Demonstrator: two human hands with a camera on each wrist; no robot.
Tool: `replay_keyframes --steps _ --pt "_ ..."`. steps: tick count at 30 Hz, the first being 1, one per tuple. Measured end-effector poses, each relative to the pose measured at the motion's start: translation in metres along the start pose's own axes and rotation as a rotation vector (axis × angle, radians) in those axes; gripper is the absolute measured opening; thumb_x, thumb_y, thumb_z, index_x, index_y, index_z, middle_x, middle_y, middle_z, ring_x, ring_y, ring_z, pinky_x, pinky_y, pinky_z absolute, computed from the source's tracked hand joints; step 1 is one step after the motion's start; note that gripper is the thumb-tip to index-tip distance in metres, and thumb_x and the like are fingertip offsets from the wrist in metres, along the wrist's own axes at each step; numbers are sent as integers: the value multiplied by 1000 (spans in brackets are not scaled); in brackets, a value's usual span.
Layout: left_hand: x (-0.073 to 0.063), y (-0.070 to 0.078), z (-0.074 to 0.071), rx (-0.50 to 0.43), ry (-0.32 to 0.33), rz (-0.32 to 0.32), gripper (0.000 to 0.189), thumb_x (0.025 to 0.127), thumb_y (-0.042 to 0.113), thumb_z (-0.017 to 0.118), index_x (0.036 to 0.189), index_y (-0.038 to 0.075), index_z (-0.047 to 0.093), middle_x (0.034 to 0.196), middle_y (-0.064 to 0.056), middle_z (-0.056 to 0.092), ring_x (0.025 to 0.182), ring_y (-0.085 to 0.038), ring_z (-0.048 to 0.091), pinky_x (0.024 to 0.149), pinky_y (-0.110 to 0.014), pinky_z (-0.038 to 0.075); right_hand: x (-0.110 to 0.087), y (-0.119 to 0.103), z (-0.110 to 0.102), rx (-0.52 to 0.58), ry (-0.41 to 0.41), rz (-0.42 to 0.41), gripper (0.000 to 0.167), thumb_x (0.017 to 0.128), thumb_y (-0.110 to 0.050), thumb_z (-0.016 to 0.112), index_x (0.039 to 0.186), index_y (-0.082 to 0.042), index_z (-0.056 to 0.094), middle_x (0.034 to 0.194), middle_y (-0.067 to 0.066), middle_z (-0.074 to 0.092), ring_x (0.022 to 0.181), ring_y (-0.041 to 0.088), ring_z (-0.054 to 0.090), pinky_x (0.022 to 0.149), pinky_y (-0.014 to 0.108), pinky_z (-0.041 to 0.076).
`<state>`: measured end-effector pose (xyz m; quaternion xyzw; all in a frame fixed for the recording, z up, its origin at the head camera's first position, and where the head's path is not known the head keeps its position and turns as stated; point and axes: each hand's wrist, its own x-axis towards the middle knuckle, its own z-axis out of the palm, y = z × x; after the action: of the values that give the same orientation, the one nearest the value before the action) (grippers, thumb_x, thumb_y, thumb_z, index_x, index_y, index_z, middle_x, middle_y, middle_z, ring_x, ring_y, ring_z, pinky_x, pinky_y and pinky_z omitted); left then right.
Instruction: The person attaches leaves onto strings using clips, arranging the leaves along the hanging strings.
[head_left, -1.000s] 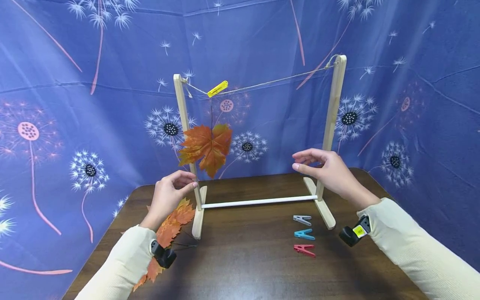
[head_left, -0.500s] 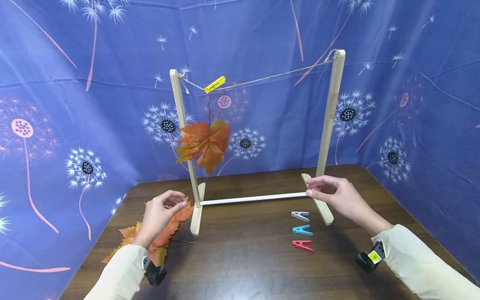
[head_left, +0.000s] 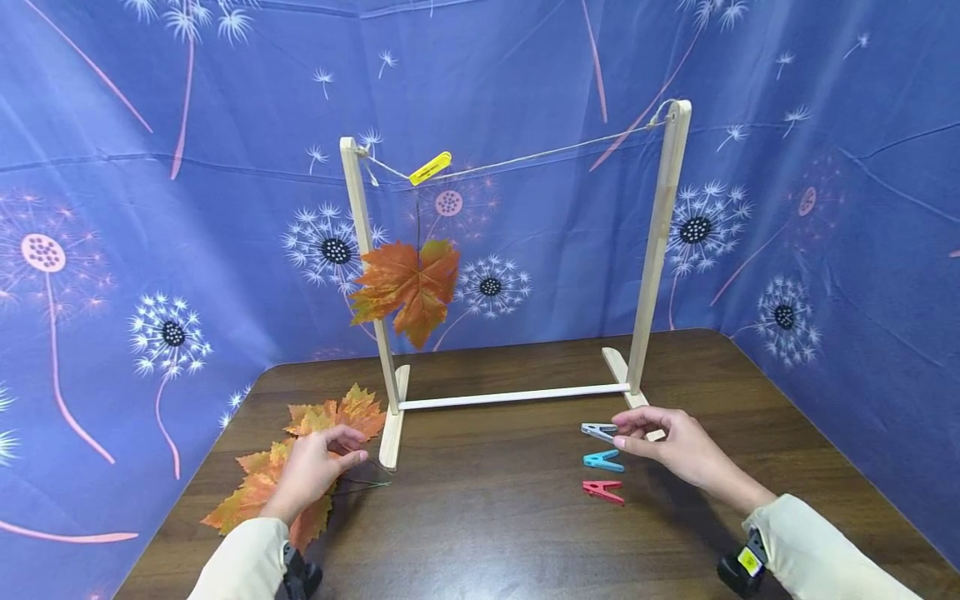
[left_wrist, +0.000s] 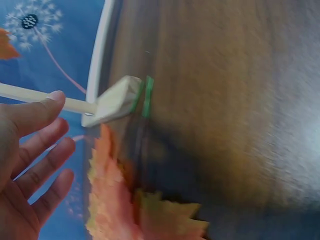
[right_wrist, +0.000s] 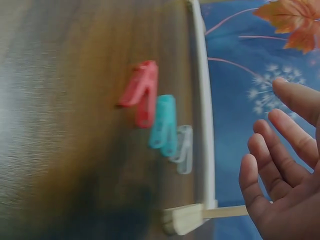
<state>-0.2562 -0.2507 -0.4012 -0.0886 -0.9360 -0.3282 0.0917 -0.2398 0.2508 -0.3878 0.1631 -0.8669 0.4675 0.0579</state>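
My left hand [head_left: 315, 468] hovers over a pile of orange maple leaves [head_left: 258, 483], its fingers loosely bent with nothing between them. Green stem ends [left_wrist: 148, 95] show past the pile in the left wrist view. On the right, my right hand [head_left: 678, 447] has its fingertips beside the grey clothespin [head_left: 598, 431]; the right wrist view shows that hand relaxed and holding nothing. A blue clothespin [head_left: 603, 461] and a red clothespin [head_left: 603, 491] lie in a row nearer me. One maple leaf [head_left: 411, 287] hangs by its stem from a yellow clothespin [head_left: 431, 168] on the string.
A wooden frame stands at the back of the brown table [head_left: 480, 517], with a left post [head_left: 360, 200] and a right post [head_left: 660, 242]. String [head_left: 547, 156] sags between their tops, and a white rod [head_left: 510, 397] joins them low down. Behind hangs a blue dandelion-print cloth [head_left: 510, 75].
Both hands have come down toward the table, the left over the leaf pile and the right to the grey clothespin. The view has tilted slightly; the hanging leaf stays on the string.
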Motion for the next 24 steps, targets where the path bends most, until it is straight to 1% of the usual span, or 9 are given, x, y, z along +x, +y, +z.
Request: replay_keyframes --steps 5,8,12,16,19,24 --pt "-5 -10 9 24 -45 -11 10 84 8 82 90 12 74 83 4 72 75 -13 66 65 -29 50 -8 12 7 0 -33 7 29 88 -13 79 112 1 72 95 3 74 79 4 63 68 27 49" --pt "-7 -15 13 34 -55 -6 11 83 6 82 87 12 74 79 5 70 71 -10 64 63 -28 49 -11 17 12 -2 -46 13 30 87 -14 80 111 3 72 96 5 74 80 4 62 71 27 48" --pt "-9 -18 17 50 -62 2 13 82 3 82 85 12 73 76 7 68 67 -7 61 62 -27 48 -15 24 17 5 -83 23 31 88 -17 80 111 2 72 96 5 74 80 4 62 70 26 48" --pt "-10 -19 20 75 -62 19 13 81 5 83 85 13 73 75 9 68 66 -6 61 63 -28 48 -17 29 21 8 -116 11 30 87 -16 81 110 2 72 94 3 72 79 4 61 67 25 48" --pt "-10 -20 22 92 -68 27 13 82 7 83 85 15 73 75 10 68 67 -6 61 64 -30 49 -19 33 24 -8 -128 5 30 87 -16 81 109 1 72 95 3 71 79 3 60 68 24 48" --pt "-11 -23 25 129 -73 21 17 80 7 84 83 18 72 74 11 67 67 -6 61 64 -31 48 -22 38 27 -56 -148 33 30 85 -17 83 107 -1 73 95 4 70 78 3 59 70 24 49"
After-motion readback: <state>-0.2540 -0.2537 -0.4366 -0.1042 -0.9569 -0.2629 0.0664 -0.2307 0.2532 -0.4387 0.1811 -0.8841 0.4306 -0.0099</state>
